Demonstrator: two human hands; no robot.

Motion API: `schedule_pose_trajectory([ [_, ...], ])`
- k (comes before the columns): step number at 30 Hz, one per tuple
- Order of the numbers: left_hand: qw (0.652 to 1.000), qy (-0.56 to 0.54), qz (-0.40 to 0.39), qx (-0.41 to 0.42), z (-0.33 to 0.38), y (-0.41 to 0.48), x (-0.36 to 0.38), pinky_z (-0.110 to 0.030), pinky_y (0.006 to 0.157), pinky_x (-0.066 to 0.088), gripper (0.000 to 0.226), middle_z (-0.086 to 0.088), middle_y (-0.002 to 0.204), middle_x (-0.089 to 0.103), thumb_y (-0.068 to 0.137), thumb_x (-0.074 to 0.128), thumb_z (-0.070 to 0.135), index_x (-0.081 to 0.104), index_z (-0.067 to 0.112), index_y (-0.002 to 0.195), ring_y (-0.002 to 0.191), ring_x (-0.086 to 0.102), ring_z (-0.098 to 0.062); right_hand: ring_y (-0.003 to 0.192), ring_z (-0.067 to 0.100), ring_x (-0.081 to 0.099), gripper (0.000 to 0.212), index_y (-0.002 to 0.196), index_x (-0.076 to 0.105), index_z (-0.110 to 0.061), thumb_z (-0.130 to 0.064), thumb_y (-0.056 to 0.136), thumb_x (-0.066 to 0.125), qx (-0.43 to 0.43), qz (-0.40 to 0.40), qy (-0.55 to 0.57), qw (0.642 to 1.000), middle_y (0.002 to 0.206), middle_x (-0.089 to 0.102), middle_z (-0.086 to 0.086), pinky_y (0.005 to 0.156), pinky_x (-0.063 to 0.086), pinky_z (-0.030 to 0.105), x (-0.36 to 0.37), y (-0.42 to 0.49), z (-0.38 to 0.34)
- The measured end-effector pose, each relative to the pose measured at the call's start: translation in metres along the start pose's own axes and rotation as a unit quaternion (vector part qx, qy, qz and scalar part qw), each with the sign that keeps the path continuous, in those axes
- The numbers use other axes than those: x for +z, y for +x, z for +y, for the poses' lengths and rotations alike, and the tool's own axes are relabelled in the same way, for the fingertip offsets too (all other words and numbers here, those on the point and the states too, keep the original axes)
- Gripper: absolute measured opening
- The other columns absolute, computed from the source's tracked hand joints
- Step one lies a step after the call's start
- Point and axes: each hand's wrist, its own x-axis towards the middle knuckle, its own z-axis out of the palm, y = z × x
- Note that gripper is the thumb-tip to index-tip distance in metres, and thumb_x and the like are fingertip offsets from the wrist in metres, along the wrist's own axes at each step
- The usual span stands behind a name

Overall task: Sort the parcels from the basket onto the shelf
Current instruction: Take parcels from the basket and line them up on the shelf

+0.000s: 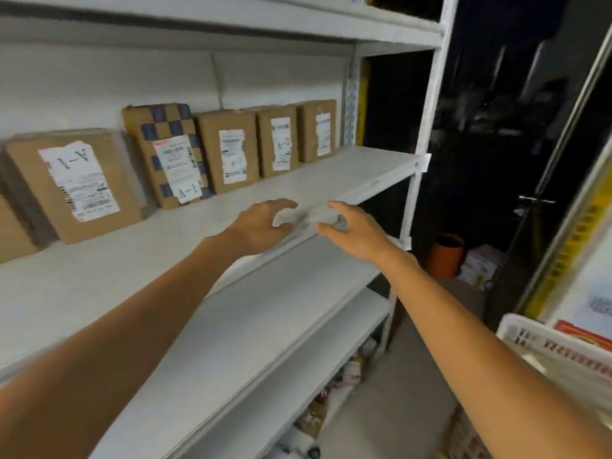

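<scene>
1. Done so far: five brown parcels [228,150] stand in a row against the back wall of the shelf [331,180], labels facing out. A sixth is cut off by the picture edge at the shelf's left end.
2. The largest parcel [76,183] leans back at the left of the row. The checked parcel [169,154] stands next to it, and three plain ones follow to the shelf's right end.
3. The front half of that shelf is bare, and so is the board below it.
4. The left hand [261,226] is at the shelf's front lip, its fingers [284,204] spread and loosely curved, holding nothing.
5. The right hand [354,233] is just beside it at the same lip, fingers [337,207] likewise apart and empty. Whether either hand touches the lip is unclear.
6. The basket [543,342] stands well to the right of the shelf, at the picture's lower edge. Its inside is blurred, so I cannot tell how many parcels remain.
7. Judgement: a placement looks finished and no parcel is in hand. What is left is to reach back to the basket for whatever it holds.
</scene>
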Motion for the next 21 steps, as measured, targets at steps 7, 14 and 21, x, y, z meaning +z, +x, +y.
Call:
schedule_pose_trajectory([
  [7,0.979,-0.072,-0.126,0.147,0.11,0.112,0.116,-0.029,0.111,0.029,0.051,-0.004,0.148,0.039,0.095,0.055,0.024,0.038,0.025,0.143,0.135,0.037,-0.02,0.137,0.023,0.035,0.076,0.149,0.028,-0.029,-0.055,0.085,0.061,0.162,0.101,-0.007,0.982,0.153,0.032,0.003,0.101,0.031,0.028,-0.091,-0.045,0.147],
  [14,0.936,-0.119,-0.254,0.214,0.188,0.184,0.253,-0.033,0.105,0.036,0.054,-0.001,0.148,0.04,0.094,0.056,0.026,0.036,0.031,0.144,0.134,0.039,-0.021,0.136,0.024,0.039,0.069,0.148,0.029,-0.028,-0.054,0.09,0.056,0.318,0.181,-0.03,0.93,0.154,0.034,0.001,0.103,0.038,0.035,-0.136,-0.105,0.257],
  [21,0.882,-0.086,-0.37,0.28,0.252,0.191,0.396,-0.03,0.099,0.037,0.055,-0.004,0.146,0.043,0.092,0.059,0.021,0.039,0.022,0.143,0.13,0.044,-0.022,0.128,0.024,0.046,0.048,0.135,0.048,-0.018,-0.036,0.092,0.06,0.411,0.226,0.017,0.883,0.138,0.051,0.006,0.104,0.04,0.036,-0.146,-0.184,0.342],
])
